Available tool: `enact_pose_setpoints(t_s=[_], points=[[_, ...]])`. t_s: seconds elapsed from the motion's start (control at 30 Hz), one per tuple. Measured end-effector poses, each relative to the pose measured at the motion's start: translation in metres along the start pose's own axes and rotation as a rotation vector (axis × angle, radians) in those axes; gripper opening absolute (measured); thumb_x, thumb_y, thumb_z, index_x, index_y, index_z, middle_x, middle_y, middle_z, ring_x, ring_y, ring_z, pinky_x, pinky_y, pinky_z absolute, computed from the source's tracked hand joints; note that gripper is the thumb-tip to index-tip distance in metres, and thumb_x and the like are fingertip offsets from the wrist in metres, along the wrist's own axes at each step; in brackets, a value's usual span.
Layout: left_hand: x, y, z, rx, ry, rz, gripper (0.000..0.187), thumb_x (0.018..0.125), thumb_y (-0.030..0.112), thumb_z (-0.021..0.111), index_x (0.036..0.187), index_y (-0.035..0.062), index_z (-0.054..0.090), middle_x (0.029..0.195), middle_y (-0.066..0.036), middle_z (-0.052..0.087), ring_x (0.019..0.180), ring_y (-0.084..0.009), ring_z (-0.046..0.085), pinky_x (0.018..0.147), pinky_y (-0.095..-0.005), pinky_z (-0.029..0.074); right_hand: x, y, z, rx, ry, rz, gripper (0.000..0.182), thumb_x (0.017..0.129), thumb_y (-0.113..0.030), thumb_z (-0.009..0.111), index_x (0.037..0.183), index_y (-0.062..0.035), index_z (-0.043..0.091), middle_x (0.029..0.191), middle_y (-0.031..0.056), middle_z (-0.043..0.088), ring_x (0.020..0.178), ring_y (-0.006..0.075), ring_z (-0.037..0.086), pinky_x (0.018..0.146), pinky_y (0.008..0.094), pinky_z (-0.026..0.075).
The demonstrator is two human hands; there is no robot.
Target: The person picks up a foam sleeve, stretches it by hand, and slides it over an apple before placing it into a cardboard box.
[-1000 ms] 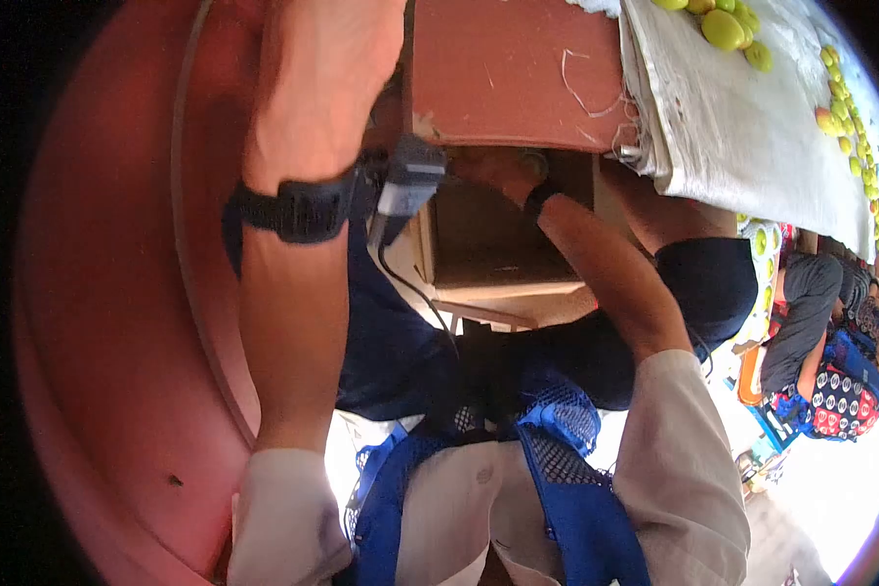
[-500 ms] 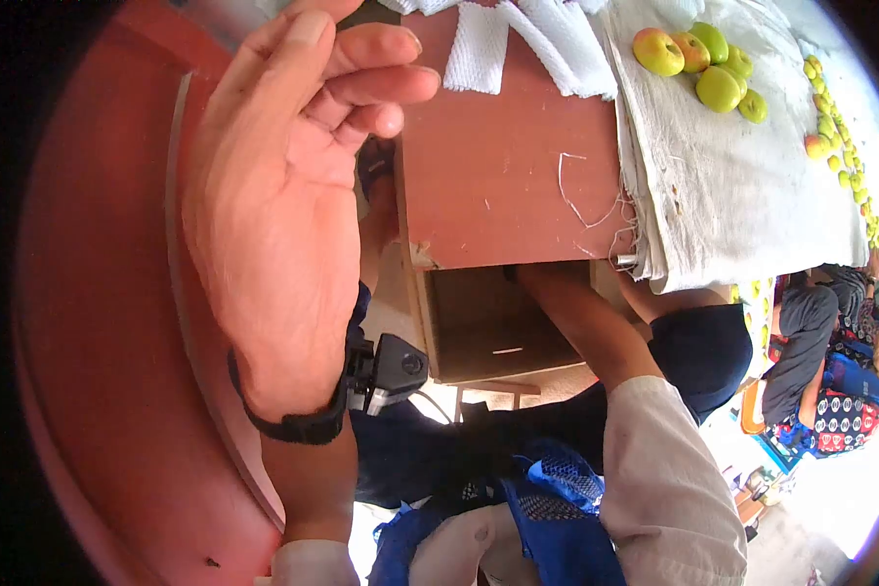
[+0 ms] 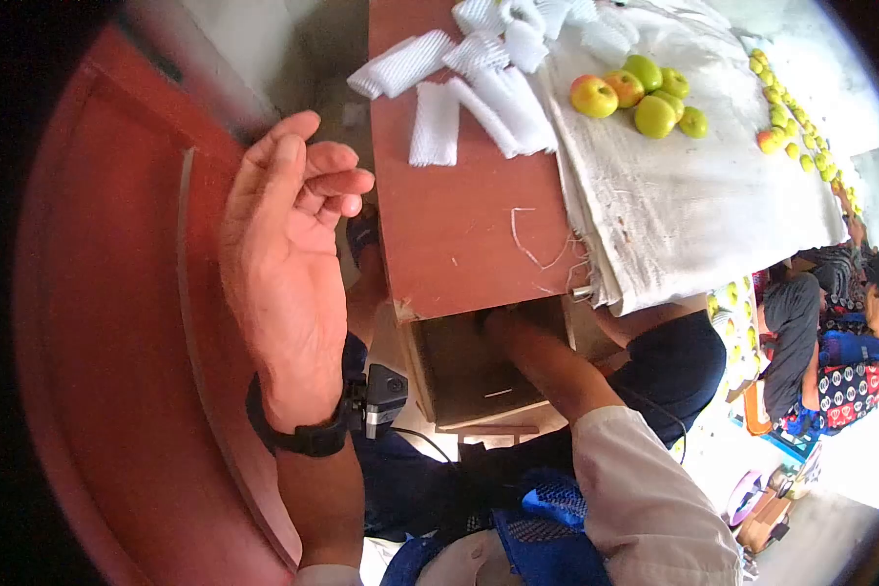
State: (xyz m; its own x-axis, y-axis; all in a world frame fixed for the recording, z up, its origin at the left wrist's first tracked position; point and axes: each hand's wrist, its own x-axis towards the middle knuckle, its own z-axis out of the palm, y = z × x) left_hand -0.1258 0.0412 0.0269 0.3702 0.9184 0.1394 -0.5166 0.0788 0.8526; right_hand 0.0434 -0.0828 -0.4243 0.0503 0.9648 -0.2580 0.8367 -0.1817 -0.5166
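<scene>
My left hand (image 3: 288,234) is raised at the left, palm showing, fingers loosely bent and apart, holding nothing. A black strap with a small camera (image 3: 386,391) is round its wrist. My right forearm (image 3: 557,371) reaches into an open wooden drawer (image 3: 439,356) below the reddish-brown tabletop (image 3: 469,230). The tabletop hides my right hand and its fingers. White foam net sleeves (image 3: 435,122) lie on the table's far part. Beside them, several green and red apples (image 3: 657,115) rest on a whitish cloth (image 3: 674,205).
A red panel (image 3: 117,322) stands along the left side. More apples (image 3: 776,117) form a long row at the upper right. Another person (image 3: 840,342) sits at the right, near an orange and blue item (image 3: 757,410). Loose threads hang at the cloth's edge.
The view has shifted, so the table and apples appear lower and further left, and more foam sleeves show. My left hand appears lower and smaller. My right arm is still in the drawer.
</scene>
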Motion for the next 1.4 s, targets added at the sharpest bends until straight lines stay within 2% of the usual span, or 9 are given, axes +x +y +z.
enact_pose_setpoints(t_s=[0.3, 0.47, 0.57, 0.63, 0.77, 0.87, 1.07, 1.13, 1.4], points=[[0.001, -0.006, 0.009, -0.023, 0.044, -0.004, 0.023, 0.105, 0.016, 0.060, 0.122, 0.0008, 0.062, 0.099, -0.009, 0.069, 0.088, -0.0161, 0.066, 0.079, -0.0285, 0.048, -0.024, -0.016, -0.001, 0.109, 0.184, -0.201, 0.060, 0.093, -0.028, 0.060, 0.148, -0.0062, 0.047, 0.151, 0.0266, 0.047, 0.142, 0.0396, 0.043, 0.121, 0.0499, 0.028], [0.005, -0.010, 0.018, -0.023, 0.070, -0.017, 0.022, 0.102, 0.013, 0.064, 0.122, 0.0033, 0.063, 0.106, -0.007, 0.068, 0.095, -0.0163, 0.065, 0.078, -0.0281, 0.048, -0.072, -0.103, -0.111, -0.151, 0.561, -0.240, 0.055, 0.087, -0.017, 0.063, 0.139, -0.0008, 0.054, 0.146, 0.0265, 0.052, 0.140, 0.0403, 0.046, 0.115, 0.0523, 0.036], [0.008, -0.013, 0.024, -0.008, 0.106, -0.034, 0.022, 0.101, 0.009, 0.067, 0.121, 0.0042, 0.063, 0.106, -0.006, 0.068, 0.095, -0.0161, 0.065, 0.078, -0.0274, 0.048, -0.097, -0.128, -0.150, -0.307, 0.249, -0.240, 0.047, 0.088, -0.019, 0.062, 0.131, 0.0008, 0.061, 0.134, 0.0297, 0.060, 0.131, 0.0429, 0.055, 0.107, 0.0534, 0.043], [0.009, -0.016, 0.026, -0.009, 0.115, -0.041, 0.022, 0.100, 0.008, 0.068, 0.121, 0.0044, 0.063, 0.106, -0.005, 0.067, 0.096, -0.0159, 0.065, 0.077, -0.0272, 0.048, -0.114, -0.165, -0.196, -0.331, -0.314, -0.085, 0.035, 0.090, -0.021, 0.061, 0.120, -0.0035, 0.069, 0.107, 0.0249, 0.070, 0.106, 0.0430, 0.068, 0.089, 0.0490, 0.054], [0.011, -0.017, 0.029, -0.085, 0.088, -0.022, 0.021, 0.100, 0.009, 0.068, 0.120, 0.0050, 0.063, 0.105, -0.004, 0.067, 0.096, -0.0152, 0.066, 0.077, -0.0278, 0.049, -0.149, -0.186, -0.248, -0.108, -0.324, -0.157, 0.030, 0.090, -0.026, 0.065, 0.111, -0.0064, 0.074, 0.096, 0.0232, 0.072, 0.099, 0.0422, 0.070, 0.084, 0.0504, 0.055], [0.011, -0.016, 0.029, -0.141, 0.080, -0.032, 0.019, 0.100, 0.009, 0.067, 0.119, 0.0051, 0.064, 0.105, -0.004, 0.067, 0.096, -0.0153, 0.066, 0.078, -0.0287, 0.049, -0.161, -0.190, -0.294, 0.046, -0.251, -0.207, 0.028, 0.092, -0.027, 0.067, 0.113, -0.0093, 0.074, 0.098, 0.0222, 0.073, 0.093, 0.0383, 0.072, 0.080, 0.0496, 0.056], [0.013, -0.017, 0.031, -0.186, 0.078, -0.028, 0.017, 0.102, 0.011, 0.064, 0.117, 0.0040, 0.064, 0.104, -0.005, 0.068, 0.094, -0.0151, 0.066, 0.077, -0.0287, 0.049, -0.128, -0.160, -0.375, 0.460, 0.141, -0.213, 0.022, 0.098, -0.017, 0.066, 0.112, -0.0010, 0.071, 0.089, 0.0055, 0.072, 0.078, 0.0116, 0.067, 0.071, 0.0298, 0.055], [0.014, -0.017, 0.030, -0.186, 0.101, -0.022, 0.014, 0.103, 0.010, 0.062, 0.116, 0.0036, 0.064, 0.103, -0.005, 0.067, 0.093, -0.0141, 0.066, 0.074, -0.0275, 0.049, -0.104, -0.142, -0.389, 0.543, 0.250, -0.050, 0.024, 0.095, -0.015, 0.065, 0.110, 0.0019, 0.072, 0.090, 0.0103, 0.075, 0.078, 0.0160, 0.069, 0.073, 0.0331, 0.056], [0.013, -0.014, 0.026, -0.225, 0.080, -0.024, 0.017, 0.102, 0.010, 0.063, 0.118, 0.0048, 0.065, 0.104, -0.004, 0.068, 0.096, -0.0166, 0.067, 0.079, -0.0298, 0.050, -0.026, -0.089, -0.421, 0.600, 0.518, -0.052, 0.031, 0.092, -0.016, 0.066, 0.114, 0.0056, 0.071, 0.091, 0.0121, 0.074, 0.074, 0.0150, 0.068, 0.069, 0.0305, 0.056]])
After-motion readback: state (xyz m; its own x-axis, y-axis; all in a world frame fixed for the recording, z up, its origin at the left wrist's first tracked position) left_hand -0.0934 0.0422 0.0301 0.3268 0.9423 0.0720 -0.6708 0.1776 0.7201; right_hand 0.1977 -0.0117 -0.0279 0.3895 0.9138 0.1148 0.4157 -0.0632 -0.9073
